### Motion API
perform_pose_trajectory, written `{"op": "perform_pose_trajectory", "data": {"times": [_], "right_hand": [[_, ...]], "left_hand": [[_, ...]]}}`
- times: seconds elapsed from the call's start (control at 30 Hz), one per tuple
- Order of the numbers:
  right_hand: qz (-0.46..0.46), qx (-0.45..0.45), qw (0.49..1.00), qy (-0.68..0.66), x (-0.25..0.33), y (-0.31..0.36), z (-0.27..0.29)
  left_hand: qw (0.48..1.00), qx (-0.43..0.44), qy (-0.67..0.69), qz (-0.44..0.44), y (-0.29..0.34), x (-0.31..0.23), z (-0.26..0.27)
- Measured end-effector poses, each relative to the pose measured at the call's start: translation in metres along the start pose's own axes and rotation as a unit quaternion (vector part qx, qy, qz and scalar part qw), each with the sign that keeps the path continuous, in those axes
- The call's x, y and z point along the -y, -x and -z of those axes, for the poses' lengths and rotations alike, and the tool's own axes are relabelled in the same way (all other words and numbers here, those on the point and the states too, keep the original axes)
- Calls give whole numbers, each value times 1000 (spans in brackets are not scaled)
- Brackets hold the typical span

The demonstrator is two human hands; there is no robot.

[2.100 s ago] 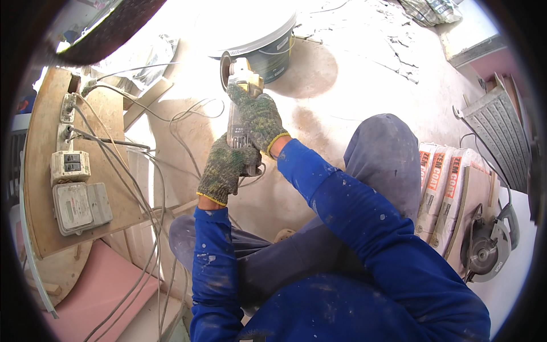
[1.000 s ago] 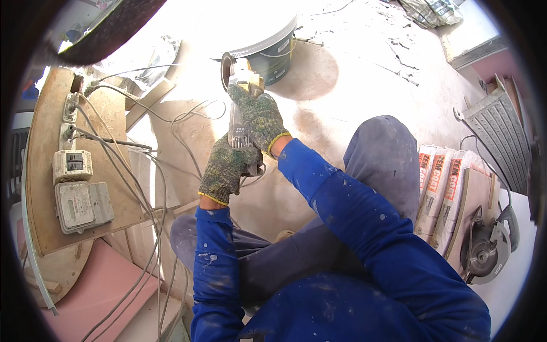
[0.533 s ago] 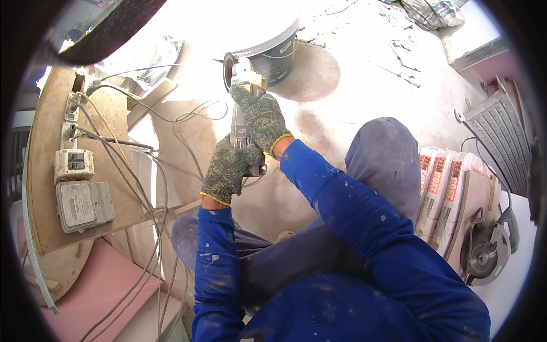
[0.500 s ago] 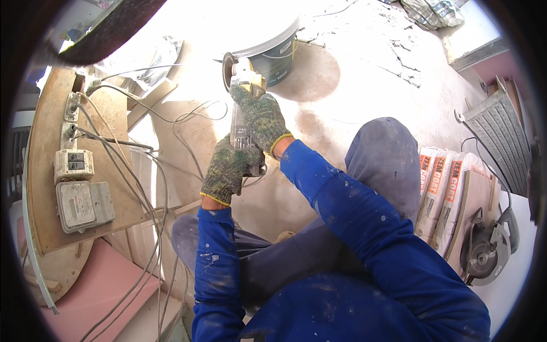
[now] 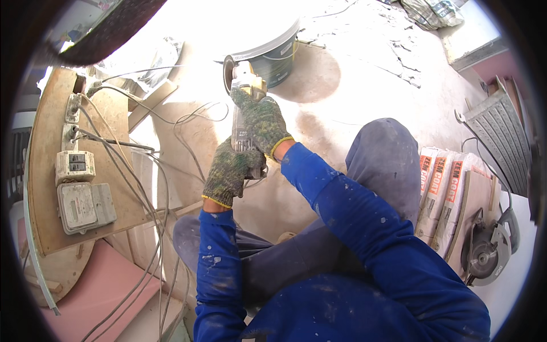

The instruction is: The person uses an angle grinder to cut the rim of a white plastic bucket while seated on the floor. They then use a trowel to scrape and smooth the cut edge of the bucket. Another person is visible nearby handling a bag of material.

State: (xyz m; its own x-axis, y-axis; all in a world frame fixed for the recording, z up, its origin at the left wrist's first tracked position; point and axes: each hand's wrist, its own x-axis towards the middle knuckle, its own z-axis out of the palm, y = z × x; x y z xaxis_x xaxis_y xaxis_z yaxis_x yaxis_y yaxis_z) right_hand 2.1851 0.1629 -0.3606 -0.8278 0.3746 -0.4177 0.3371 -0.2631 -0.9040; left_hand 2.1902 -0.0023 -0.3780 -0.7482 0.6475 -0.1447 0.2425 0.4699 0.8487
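An angle grinder [image 5: 242, 122] is held in front of me in both gloved hands, its disc end pointing away. My right hand [image 5: 263, 122] wraps around the body just behind the yellowish gear head [image 5: 250, 82]. Lower down, my left hand [image 5: 229, 171] grips the rear of the tool, its fingers closed. The grinder's round disc [image 5: 229, 74] stands on edge beside the pale sheet or lid [image 5: 263, 47] on top of a dark bucket [image 5: 279, 65]. Glare washes out most of that pale surface, and whether the disc touches its rim I cannot tell.
On the left, a wooden board [image 5: 117, 188] carries sockets, a breaker box [image 5: 76, 165] and loose cables [image 5: 145, 194]. Stacked paper bags [image 5: 441, 196], a circular saw [image 5: 484, 256] and a perforated metal step [image 5: 501, 134] stand at right. Debris [image 5: 407, 62] lies on the far floor.
My hands and the grinder have shifted very slightly to the right and nearer. Both hands keep their grip, and the bucket has stayed in place.
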Motion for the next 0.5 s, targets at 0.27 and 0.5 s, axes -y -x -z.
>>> {"op": "perform_pose_trajectory", "data": {"times": [0.27,0.5], "right_hand": [[12,-10,1000,14,-2,-4,-2],[35,-8,999,-1,-2,-2,0]], "left_hand": [[996,23,51,67,-4,9,0],[996,34,-29,74,-4,10,1]]}}
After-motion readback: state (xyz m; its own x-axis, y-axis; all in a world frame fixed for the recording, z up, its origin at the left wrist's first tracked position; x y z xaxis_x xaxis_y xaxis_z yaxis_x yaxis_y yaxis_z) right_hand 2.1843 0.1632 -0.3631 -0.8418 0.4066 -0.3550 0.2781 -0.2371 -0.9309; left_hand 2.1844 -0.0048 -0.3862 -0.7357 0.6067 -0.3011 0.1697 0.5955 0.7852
